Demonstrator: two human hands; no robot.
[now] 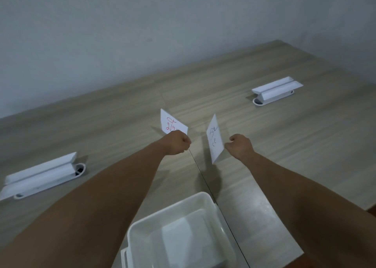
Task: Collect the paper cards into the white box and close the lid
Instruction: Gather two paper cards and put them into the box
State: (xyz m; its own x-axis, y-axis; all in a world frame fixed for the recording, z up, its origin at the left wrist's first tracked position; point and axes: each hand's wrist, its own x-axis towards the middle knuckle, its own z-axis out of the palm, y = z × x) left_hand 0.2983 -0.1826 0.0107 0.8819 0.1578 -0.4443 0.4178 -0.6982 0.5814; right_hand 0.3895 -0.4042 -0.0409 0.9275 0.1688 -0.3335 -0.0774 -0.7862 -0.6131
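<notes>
My left hand (177, 142) pinches a white paper card with red writing (171, 122), lifted above the middle of the wooden table. My right hand (241, 145) holds a second white card with grey writing (214, 139), tilted on edge just left of the hand. The two cards are a short gap apart. The white box (177, 230) stands open near the table's front edge, between my forearms; white paper seems to lie inside it. A flat translucent sheet, possibly the lid (262, 221), lies on the table right of the box.
Two white cable-port covers stand open on the wooden table (122, 109), one at the left (41, 174) and one at the far right (276, 90). A seam in the tabletop runs from between my hands toward the box. A grey wall rises behind the table.
</notes>
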